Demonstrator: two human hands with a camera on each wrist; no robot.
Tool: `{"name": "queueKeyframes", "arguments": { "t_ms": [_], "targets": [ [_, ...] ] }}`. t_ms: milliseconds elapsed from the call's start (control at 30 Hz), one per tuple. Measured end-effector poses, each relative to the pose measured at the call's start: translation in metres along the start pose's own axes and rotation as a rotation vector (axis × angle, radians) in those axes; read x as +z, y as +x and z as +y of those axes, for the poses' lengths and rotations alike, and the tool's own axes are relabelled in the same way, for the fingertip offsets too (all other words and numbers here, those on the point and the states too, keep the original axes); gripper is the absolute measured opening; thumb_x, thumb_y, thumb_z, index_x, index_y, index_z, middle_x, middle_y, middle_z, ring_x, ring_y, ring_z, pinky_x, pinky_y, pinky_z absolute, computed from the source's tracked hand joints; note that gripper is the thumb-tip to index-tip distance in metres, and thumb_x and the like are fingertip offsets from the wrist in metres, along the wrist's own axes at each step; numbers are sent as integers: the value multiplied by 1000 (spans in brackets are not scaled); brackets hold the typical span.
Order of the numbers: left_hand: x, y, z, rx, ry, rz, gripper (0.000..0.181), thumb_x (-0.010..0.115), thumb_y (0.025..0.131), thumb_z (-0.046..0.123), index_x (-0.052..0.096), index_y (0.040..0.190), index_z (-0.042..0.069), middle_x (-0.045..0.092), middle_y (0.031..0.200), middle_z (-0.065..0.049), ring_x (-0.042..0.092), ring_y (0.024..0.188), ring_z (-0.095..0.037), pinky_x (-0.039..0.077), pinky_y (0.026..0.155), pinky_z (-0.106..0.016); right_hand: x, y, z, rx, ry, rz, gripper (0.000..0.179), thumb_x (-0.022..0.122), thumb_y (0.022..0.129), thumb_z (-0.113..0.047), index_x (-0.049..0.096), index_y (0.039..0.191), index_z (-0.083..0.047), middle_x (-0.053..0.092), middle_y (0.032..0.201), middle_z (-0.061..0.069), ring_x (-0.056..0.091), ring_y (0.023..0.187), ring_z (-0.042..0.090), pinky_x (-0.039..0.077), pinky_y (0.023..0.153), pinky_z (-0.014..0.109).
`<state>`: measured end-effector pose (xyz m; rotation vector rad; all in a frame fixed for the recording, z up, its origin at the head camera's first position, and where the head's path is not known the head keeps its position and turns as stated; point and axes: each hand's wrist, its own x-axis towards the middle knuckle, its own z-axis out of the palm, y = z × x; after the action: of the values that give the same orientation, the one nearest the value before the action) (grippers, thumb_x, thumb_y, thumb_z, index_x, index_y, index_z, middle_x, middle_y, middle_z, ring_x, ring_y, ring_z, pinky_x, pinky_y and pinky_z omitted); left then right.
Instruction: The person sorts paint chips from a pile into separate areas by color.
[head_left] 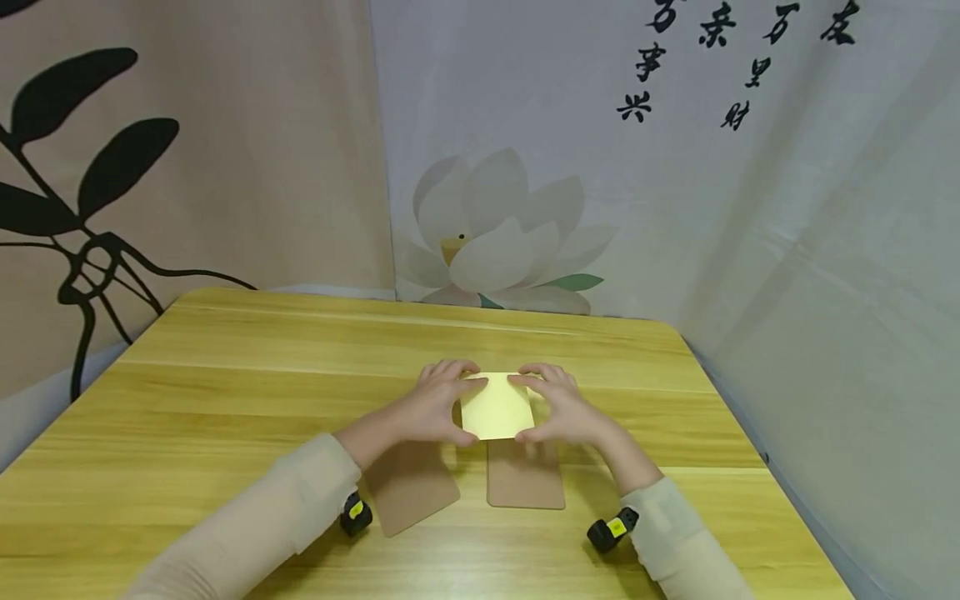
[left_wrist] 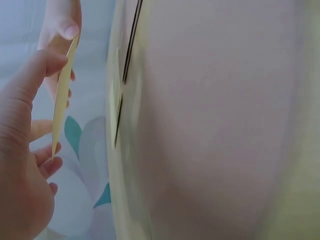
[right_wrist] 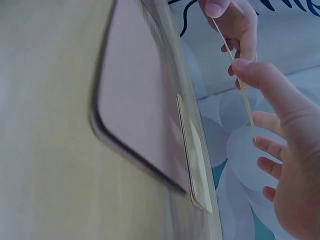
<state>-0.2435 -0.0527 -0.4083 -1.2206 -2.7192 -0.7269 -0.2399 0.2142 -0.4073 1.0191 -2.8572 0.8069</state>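
Observation:
A yellow square sheet of paper (head_left: 497, 408) is held up between both hands over the far part of the table. My left hand (head_left: 427, 410) pinches its left edge, thumb at the near corner and fingers at the far one. At the opposite edge, my right hand (head_left: 568, 412) grips it the same way. Seen edge-on in the left wrist view, the sheet (left_wrist: 62, 97) is thin and slightly bowed. The right wrist view shows a flat yellow paper piece (right_wrist: 197, 165) lying on the table, which the head view hides behind the hands and sheet.
Two brown rounded-corner boards lie nearer me: a slanted left board (head_left: 412, 487), partly under my left wrist, and a straighter right board (head_left: 527, 483). The wooden table (head_left: 300, 350) reaches back to a printed curtain (head_left: 510, 125). Small black cameras (head_left: 611, 531) sit at the wrists.

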Motion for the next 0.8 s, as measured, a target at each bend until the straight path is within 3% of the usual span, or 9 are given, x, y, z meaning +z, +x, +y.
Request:
{"name": "queueKeyframes", "arguments": {
  "t_ms": [433,800],
  "targets": [
    [11,39,-8,-18,-8,-89,84,79,72,47,49,141,10,38,145,-10,28,131,-30,21,100,-54,-13,-2,25,102,-9,-23,86,84,70,-41,46,143,-16,35,146,11,24,134,33,17,103,61],
    [31,57,-14,-50,-7,-153,81,78,72,49,52,139,12,40,143,-6,29,130,-28,20,100,-52,-8,-4,48,131,28,-75,85,83,72,-44,47,142,-12,34,145,14,24,133,35,13,104,61]
  ]
}}
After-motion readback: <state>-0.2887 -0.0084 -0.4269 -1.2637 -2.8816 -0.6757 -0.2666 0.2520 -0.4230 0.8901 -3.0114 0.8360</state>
